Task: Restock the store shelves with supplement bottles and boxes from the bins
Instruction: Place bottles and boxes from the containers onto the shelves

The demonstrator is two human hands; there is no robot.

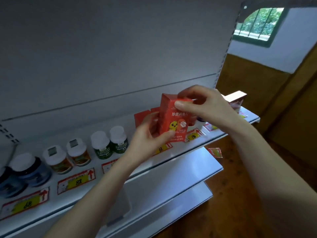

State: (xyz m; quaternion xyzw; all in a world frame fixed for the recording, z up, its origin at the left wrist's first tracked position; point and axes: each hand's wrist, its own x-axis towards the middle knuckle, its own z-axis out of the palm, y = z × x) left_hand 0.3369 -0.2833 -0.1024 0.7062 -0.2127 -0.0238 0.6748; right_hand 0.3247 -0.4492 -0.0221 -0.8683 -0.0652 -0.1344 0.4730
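A view from head height, looking down at a white store shelf with a plain grey back panel. Two bare hands hold one red box in the middle of the view. The box is upright and tipped slightly, with a yellow cartoon chick and white lettering on its front. It is in the air just above the right part of the shelf, not resting on it.

The left hand grips the lower left of the box, fingers curled round its side and thumb pressed on the front near the bottom. The right hand pinches the top of the box, thumb on the upper front edge and fingers bent over the lid.

Just behind the held box, more red boxes stand on the shelf against the back panel. Further right, near the shelf's end, stands a pale box, partly hidden by the right hand.

To the left, bottles stand in a row along the shelf: two green bottles with white caps, then two orange-labelled bottles with white caps, then dark blue bottles at the far left edge. Red and yellow price tags line the shelf's front; two read 88 and 68.

Lower shelves jut out underneath. At the upper right is a barred window with greenery outside.
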